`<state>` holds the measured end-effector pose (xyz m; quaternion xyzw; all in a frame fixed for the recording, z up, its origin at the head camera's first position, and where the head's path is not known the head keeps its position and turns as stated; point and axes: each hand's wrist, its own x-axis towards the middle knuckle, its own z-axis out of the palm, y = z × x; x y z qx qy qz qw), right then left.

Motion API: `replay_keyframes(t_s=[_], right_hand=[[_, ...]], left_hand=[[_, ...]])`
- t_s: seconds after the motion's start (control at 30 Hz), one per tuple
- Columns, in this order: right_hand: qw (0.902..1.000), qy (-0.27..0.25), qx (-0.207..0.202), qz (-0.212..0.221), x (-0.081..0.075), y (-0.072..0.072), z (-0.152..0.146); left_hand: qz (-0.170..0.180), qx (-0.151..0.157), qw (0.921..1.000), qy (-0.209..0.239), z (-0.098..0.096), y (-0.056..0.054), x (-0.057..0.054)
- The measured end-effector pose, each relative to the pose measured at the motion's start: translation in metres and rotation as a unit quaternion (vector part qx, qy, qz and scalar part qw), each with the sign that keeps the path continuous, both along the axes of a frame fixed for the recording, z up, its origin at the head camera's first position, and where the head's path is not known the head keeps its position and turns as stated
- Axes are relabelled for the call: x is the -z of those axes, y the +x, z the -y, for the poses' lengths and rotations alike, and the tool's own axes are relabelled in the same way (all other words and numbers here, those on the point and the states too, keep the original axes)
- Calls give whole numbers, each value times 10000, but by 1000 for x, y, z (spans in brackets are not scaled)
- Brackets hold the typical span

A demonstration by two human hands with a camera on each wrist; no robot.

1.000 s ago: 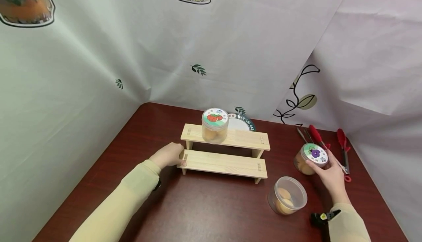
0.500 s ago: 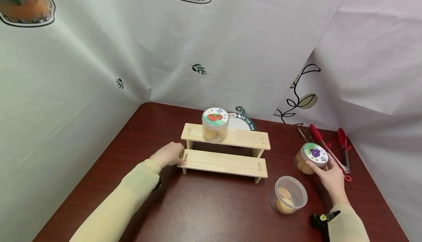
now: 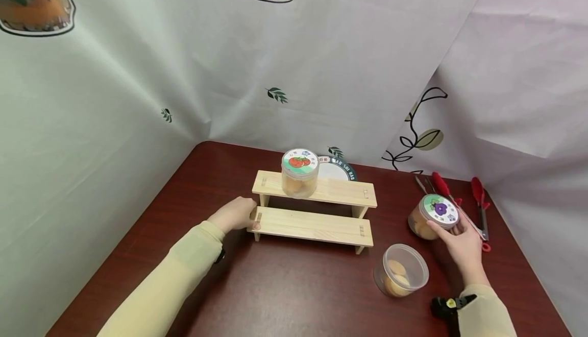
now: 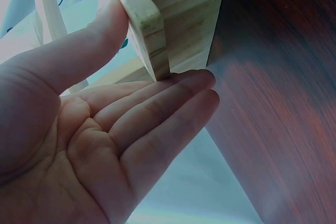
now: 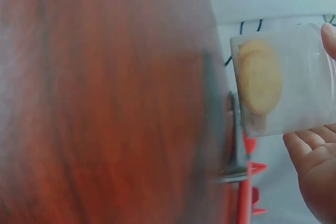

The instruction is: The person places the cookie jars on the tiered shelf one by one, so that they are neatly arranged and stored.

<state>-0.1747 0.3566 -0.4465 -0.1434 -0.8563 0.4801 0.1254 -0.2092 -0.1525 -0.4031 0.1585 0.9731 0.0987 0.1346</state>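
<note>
In the head view a two-tier wooden shelf point(image 3: 312, 226) stands mid-table. My left hand point(image 3: 235, 214) grips the left end of its lower board. The left wrist view has the thumb point(image 4: 107, 27) on one side of the board and the fingers point(image 4: 157, 114) along the other. At the right, my right hand point(image 3: 463, 247) holds a clear round jar point(image 3: 422, 224) with a purple-flower label on its lid. Pale round cookies point(image 5: 260, 77) lie at the jar's base. A jar with a tomato label point(image 3: 299, 173) sits on the upper tier.
An open clear jar point(image 3: 413, 270) with cookies inside stands in front of the right hand. Red-handled tongs point(image 3: 479, 199) and other red-handled tools point(image 3: 441, 185) lie at the back right. Behind the shelf is a plate point(image 3: 346, 168) with a dark lettered rim.
The jar in my right hand has shifted up slightly, and its lid leans a little more. My left hand stays at the shelf's end.
</note>
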Motion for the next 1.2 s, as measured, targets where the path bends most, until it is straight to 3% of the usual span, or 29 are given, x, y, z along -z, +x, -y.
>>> replay_keyframes(t_s=[0.6,1.2], right_hand=[[9982,365,-380,-288,-49,14,20],[9930,606,-794,-623,-74,21,47]], left_hand=[[-57,-2,10000,66,0,2,0],[-77,-12,9999,73,1,2,1]])
